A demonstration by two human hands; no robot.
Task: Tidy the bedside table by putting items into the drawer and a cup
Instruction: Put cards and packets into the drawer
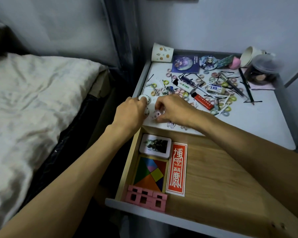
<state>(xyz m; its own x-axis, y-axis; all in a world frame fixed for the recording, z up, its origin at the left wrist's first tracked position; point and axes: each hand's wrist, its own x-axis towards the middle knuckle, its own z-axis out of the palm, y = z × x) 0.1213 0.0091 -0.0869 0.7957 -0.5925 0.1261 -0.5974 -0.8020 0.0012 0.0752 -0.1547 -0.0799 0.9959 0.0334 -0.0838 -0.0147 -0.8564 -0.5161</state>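
Observation:
My left hand (130, 111) is closed on a small white patterned roll (144, 99) at the front left corner of the bedside table (258, 121). Beside it my right hand (172, 109) pinches a small pink charm (156, 114) on the tabletop. Below them the wooden drawer (213, 169) stands open with a white tin (155, 146), a coloured tangram (150, 174), a red card (176, 168) and pink blocks (146, 198) along its left side. A paper cup (162, 52) stands upside down at the back left corner.
Small hair rings, hairpins, a red lighter (203, 101), a white lighter (183, 85), an eraser (215, 88), pens and round badges litter the tabletop. A tipped cup (249, 56) and clear jar (263, 69) sit back right. The bed (33, 100) lies left.

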